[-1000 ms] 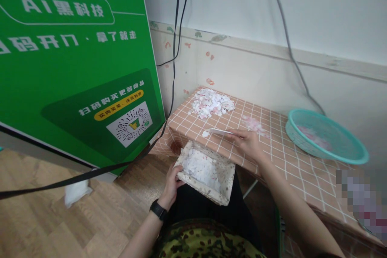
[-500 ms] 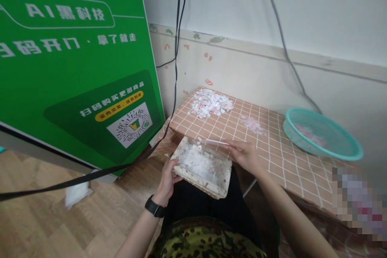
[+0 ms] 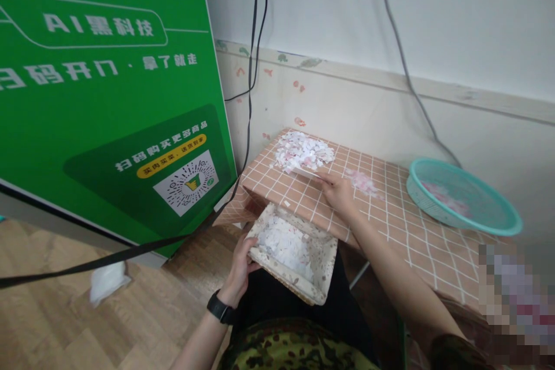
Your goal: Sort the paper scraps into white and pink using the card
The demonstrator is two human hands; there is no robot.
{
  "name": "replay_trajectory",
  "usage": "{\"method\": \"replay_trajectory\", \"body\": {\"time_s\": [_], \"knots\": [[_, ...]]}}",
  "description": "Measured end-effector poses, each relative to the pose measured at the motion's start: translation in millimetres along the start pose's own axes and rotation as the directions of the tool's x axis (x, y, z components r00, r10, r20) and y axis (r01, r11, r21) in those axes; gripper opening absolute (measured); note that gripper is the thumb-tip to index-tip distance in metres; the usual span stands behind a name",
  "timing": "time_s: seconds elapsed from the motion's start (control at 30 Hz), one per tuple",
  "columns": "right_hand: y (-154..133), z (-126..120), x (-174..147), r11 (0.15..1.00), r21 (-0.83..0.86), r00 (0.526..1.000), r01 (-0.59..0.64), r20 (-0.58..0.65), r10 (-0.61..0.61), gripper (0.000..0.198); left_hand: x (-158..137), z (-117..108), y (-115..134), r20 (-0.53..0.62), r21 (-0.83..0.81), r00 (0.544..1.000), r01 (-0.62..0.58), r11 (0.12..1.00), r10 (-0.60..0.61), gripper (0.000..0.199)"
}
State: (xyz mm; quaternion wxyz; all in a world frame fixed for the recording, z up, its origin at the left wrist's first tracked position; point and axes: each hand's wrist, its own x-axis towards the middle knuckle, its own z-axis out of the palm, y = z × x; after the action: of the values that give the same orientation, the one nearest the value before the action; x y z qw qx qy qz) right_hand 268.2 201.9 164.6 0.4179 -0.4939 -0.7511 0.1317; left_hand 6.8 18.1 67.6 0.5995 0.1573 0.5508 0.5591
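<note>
My left hand grips the left side of a cloth-lined basket, held tilted below the table's front edge. White paper scraps lie inside it. Over the table, my right hand is closed on a thin, flat white strip, perhaps card; its exact kind is unclear. The strip's far end reaches the near edge of a heap of white and pinkish paper scraps on the tabletop. One small scrap lies by the table edge above the basket.
A checked brown cloth covers the table. Pink scraps lie near its middle, and a turquoise plastic basket stands at right. At left is a green cabinet; a black strap hangs beside it. A white bag lies on the floor.
My right hand has moved with the strip from above the basket's rim up and away to the heap on the table. The basket in my left hand has shifted slightly down.
</note>
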Motion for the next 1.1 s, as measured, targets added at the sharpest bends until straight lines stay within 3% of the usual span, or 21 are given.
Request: {"method": "replay_trajectory", "body": {"time_s": [0.13, 0.33, 0.43, 0.57, 0.67, 0.8, 0.93, 1.1], "knots": [[-2.2, 1.9, 2.1, 1.0, 0.002, 0.999, 0.012, 0.035, -0.012, 0.026, 1.9, -5.6, 4.8, -0.037, 0.001, 0.999, -0.016, 1.0, 0.016, 0.042], [-17.6, -16.2, -19.9, 1.0, 0.014, 0.994, 0.019, -0.104, -0.018, 0.025, 4.5, -9.8, 11.4, -0.07, -0.025, 0.998, -0.005, 1.0, 0.003, 0.038], [-32.7, -23.4, -44.5, 0.995, 0.008, 0.991, 0.103, -0.084, -0.102, 0.02, 3.6, -8.4, 15.1, -0.059, -0.02, 0.998, -0.004, 1.0, 0.003, 0.038], [-54.6, -25.9, -74.3, 0.966, 0.033, 0.966, 0.256, 0.03, -0.257, 0.018, 2.0, -6.4, 20.1, -0.047, -0.034, 0.999, -0.002, 0.999, 0.0, 0.039], [-64.3, -25.4, -82.0, 0.962, 0.039, 0.962, 0.272, 0.028, -0.273, 0.019, 1.4, -4.7, 22.6, -0.042, -0.034, 0.999, 0.0, 0.999, -0.001, 0.039], [-57.6, -19.2, -64.8, 0.981, -0.047, 0.979, 0.186, -0.071, -0.189, 0.022, 2.3, -2.7, 23.0, -0.051, -0.025, 0.999, 0.003, 1.0, -0.005, 0.039], [-31.1, -5.7, -29.8, 0.995, -0.082, 0.988, 0.049, -0.143, -0.06, 0.026, 4.8, -3.8, 13.4, -0.02, -0.015, 1.0, 0.012, 1.0, -0.012, 0.042], [-3.6, 10.1, -3.2, 0.994, -0.106, 0.997, 0.006, -0.07, -0.013, 0.028, 3.0, -0.6, -11.7, 0.017, 0.058, 1.0, -0.007, 0.998, 0.006, 0.039]]}}
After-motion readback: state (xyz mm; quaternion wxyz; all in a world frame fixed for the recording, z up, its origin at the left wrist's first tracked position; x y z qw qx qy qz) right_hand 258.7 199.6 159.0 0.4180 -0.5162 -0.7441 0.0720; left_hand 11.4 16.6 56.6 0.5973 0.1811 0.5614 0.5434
